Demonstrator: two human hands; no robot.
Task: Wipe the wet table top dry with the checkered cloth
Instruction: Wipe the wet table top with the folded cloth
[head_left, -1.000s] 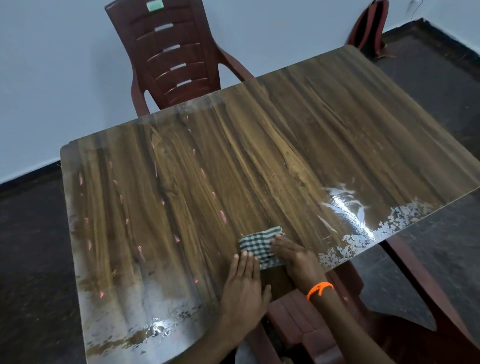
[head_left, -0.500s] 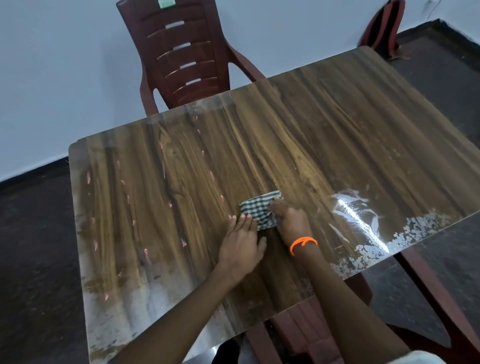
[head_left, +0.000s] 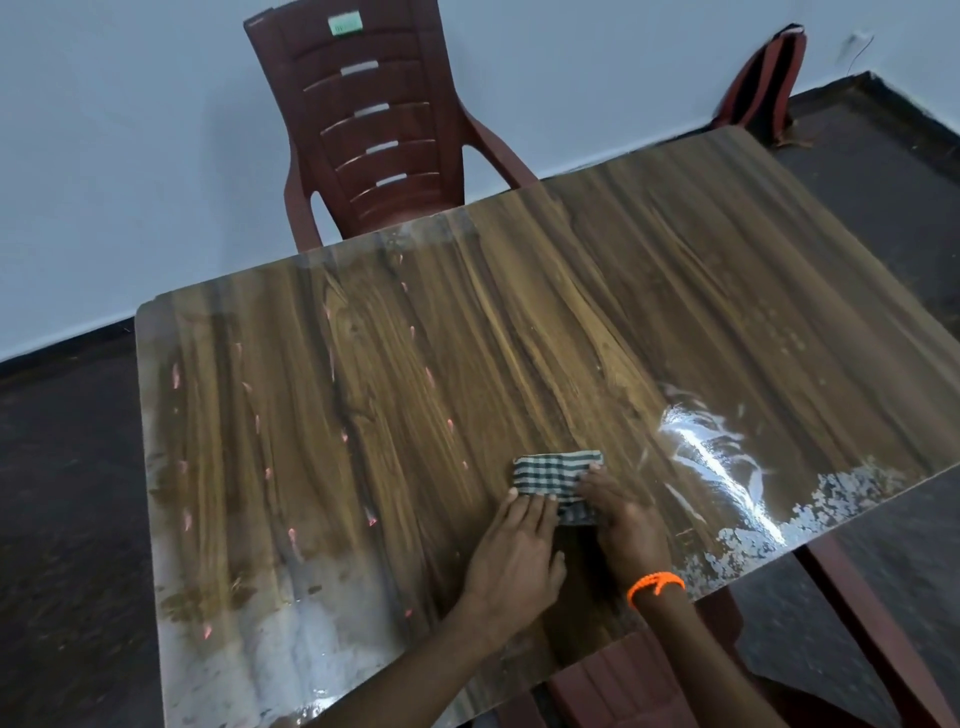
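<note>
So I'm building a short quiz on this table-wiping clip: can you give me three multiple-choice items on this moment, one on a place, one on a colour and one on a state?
1. Where does the checkered cloth lie on the table top?
A. at the far edge by the chair
B. near the near edge, under both hands
C. hanging off the left corner

2. What colour is the band on the right wrist?
A. orange
B. blue
C. white

3. What is the state of the table to the right of the cloth?
A. covered with paper
B. dry and dull all over
C. wet, with a shiny film of water

Key: 1 B, the left hand and right hand both press on it near the person; 2 A, the band is bright orange; 3 C, glossy streaks glint there.
</note>
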